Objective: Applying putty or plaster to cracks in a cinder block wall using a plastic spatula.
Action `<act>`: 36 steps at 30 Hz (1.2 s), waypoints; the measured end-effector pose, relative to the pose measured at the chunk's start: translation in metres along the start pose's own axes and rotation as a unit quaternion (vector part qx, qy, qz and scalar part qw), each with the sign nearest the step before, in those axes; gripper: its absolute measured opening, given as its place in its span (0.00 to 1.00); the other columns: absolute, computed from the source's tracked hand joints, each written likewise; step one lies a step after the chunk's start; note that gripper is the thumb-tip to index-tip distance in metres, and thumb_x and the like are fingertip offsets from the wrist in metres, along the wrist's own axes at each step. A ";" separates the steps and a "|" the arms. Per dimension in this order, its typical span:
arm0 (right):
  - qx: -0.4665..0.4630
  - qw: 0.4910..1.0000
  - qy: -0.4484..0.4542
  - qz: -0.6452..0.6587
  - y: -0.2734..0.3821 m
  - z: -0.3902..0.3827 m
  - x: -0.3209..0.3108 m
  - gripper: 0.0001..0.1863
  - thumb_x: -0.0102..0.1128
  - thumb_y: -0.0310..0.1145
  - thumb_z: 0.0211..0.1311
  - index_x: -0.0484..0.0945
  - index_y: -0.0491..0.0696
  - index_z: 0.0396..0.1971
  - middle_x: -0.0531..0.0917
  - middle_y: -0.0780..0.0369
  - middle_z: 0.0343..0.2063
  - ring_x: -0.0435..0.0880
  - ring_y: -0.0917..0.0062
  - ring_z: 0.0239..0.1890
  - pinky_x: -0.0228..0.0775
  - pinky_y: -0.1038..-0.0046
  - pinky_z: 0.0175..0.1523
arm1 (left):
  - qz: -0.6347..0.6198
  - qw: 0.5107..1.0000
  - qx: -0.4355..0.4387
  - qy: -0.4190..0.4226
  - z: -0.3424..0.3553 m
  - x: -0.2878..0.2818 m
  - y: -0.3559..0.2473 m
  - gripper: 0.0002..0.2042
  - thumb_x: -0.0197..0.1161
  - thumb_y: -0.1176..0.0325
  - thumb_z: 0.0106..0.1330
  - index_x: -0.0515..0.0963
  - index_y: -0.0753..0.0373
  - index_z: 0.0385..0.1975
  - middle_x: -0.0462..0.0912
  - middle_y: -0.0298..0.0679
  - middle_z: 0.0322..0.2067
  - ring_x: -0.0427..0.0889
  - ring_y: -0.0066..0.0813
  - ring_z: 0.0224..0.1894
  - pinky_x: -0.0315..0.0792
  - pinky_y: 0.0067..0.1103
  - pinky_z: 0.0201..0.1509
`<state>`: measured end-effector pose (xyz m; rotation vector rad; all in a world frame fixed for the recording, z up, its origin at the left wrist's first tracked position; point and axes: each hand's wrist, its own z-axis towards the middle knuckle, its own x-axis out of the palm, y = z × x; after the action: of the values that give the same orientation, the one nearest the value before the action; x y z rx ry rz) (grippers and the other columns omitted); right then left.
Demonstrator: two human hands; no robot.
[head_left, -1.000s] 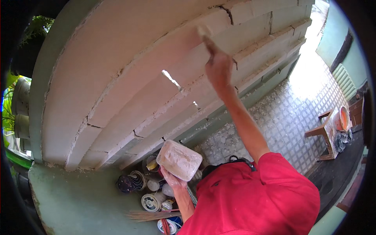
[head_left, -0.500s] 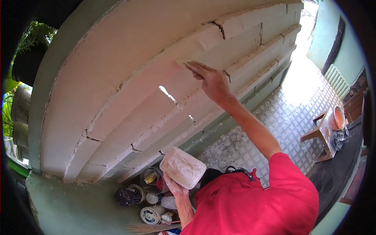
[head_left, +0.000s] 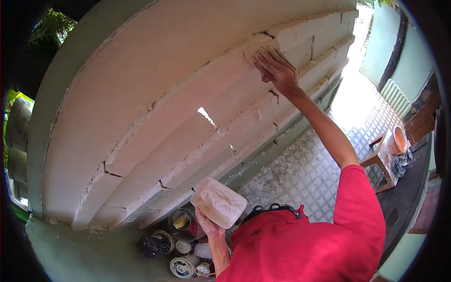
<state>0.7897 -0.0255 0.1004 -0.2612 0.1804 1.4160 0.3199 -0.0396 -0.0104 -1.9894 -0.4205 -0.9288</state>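
Moved: right fingers (head_left: 272, 57), toward crack (head_left: 268, 34) | left fingers (head_left: 201, 217) hold tub (head_left: 236, 214) | lid (head_left: 182, 268) (dark markings)

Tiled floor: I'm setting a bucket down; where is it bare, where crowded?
The grey spattered tiled floor looks bare between the pale slatted wall and the brown stool. Crowded: lower left of the left hand, where round buckets cluster, and at the stool, with its orange-lined bucket and crumpled dark bag.

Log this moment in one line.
left grip: holds rectangular plastic tub, pale paste inside | right grip: at cracked slatted panel, any held item unclear
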 end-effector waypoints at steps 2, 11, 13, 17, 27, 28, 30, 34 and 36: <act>-0.004 1.000 0.007 -0.005 0.001 -0.007 -0.005 0.30 0.68 0.26 0.44 0.79 0.56 0.54 0.79 0.64 0.56 0.76 0.66 0.60 0.68 0.62 0.65 | 0.000 1.000 0.001 0.000 -0.002 -0.006 -0.007 0.27 0.45 0.48 0.71 0.64 0.57 0.64 0.71 0.40 0.60 0.72 0.43 0.61 0.69 0.42 0.63; 0.010 1.000 -0.002 -0.009 0.017 0.018 -0.010 0.32 0.70 0.24 0.40 0.80 0.55 0.53 0.81 0.64 0.53 0.79 0.67 0.57 0.71 0.65 0.62 | 0.016 1.000 0.000 0.003 0.004 -0.018 -0.038 0.27 0.46 0.48 0.71 0.64 0.56 0.65 0.70 0.40 0.61 0.71 0.43 0.62 0.68 0.41 0.64; 0.027 0.999 -0.014 0.009 0.023 0.010 0.001 0.33 0.71 0.22 0.39 0.80 0.55 0.53 0.81 0.64 0.53 0.79 0.68 0.57 0.72 0.66 0.61 | 0.007 1.000 -0.018 0.013 0.009 -0.019 -0.042 0.27 0.46 0.48 0.71 0.63 0.55 0.65 0.69 0.39 0.62 0.70 0.43 0.62 0.68 0.42 0.64; 0.053 0.998 0.035 0.020 0.028 -0.009 -0.023 0.30 0.68 0.20 0.45 0.80 0.54 0.52 0.80 0.62 0.54 0.80 0.67 0.55 0.74 0.66 0.59 | 0.027 1.000 0.007 0.002 0.006 -0.014 -0.044 0.27 0.47 0.48 0.71 0.63 0.55 0.65 0.68 0.39 0.63 0.70 0.43 0.62 0.68 0.42 0.64; 0.382 0.917 0.111 0.034 0.085 0.034 -0.020 0.23 0.49 0.20 0.55 0.80 0.50 0.51 0.83 0.55 0.44 0.82 0.55 0.39 0.75 0.60 0.44 | -0.006 1.000 -0.008 0.007 0.016 0.000 0.001 0.27 0.47 0.48 0.70 0.63 0.53 0.66 0.68 0.38 0.63 0.69 0.44 0.63 0.67 0.43 0.65; 0.358 0.928 0.089 0.048 0.096 0.034 -0.016 0.25 0.49 0.19 0.53 0.79 0.52 0.52 0.83 0.56 0.43 0.83 0.56 0.39 0.75 0.60 0.45 | -0.009 1.000 -0.006 0.007 0.015 0.006 0.006 0.28 0.47 0.47 0.70 0.63 0.54 0.66 0.68 0.38 0.63 0.69 0.44 0.63 0.67 0.43 0.65; 0.337 0.937 0.068 0.061 0.108 0.033 -0.024 0.27 0.50 0.18 0.51 0.79 0.54 0.53 0.84 0.58 0.43 0.83 0.56 0.39 0.75 0.60 0.45 | -0.010 1.000 -0.006 0.004 0.016 0.013 0.014 0.28 0.47 0.47 0.70 0.63 0.54 0.66 0.68 0.38 0.63 0.69 0.44 0.63 0.67 0.43 0.65; 0.341 0.920 0.136 0.137 0.112 0.038 -0.040 0.29 0.50 0.15 0.51 0.78 0.55 0.54 0.84 0.59 0.43 0.84 0.60 0.41 0.76 0.63 0.46 | 0.000 1.000 -0.006 0.021 0.020 0.018 0.027 0.30 0.48 0.46 0.69 0.61 0.54 0.67 0.66 0.39 0.64 0.68 0.44 0.64 0.66 0.43 0.66; 0.341 0.917 0.131 0.157 0.103 0.039 -0.046 0.29 0.49 0.15 0.54 0.79 0.56 0.53 0.84 0.57 0.42 0.85 0.62 0.43 0.77 0.66 0.47 | 0.010 1.000 0.006 0.010 0.019 0.026 0.035 0.30 0.49 0.46 0.69 0.61 0.54 0.67 0.66 0.39 0.64 0.68 0.44 0.64 0.66 0.43 0.65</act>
<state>0.6798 -0.0447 0.1430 0.1700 0.9526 1.5381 0.3669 -0.0449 -0.0172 -1.9681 -0.3931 -0.9295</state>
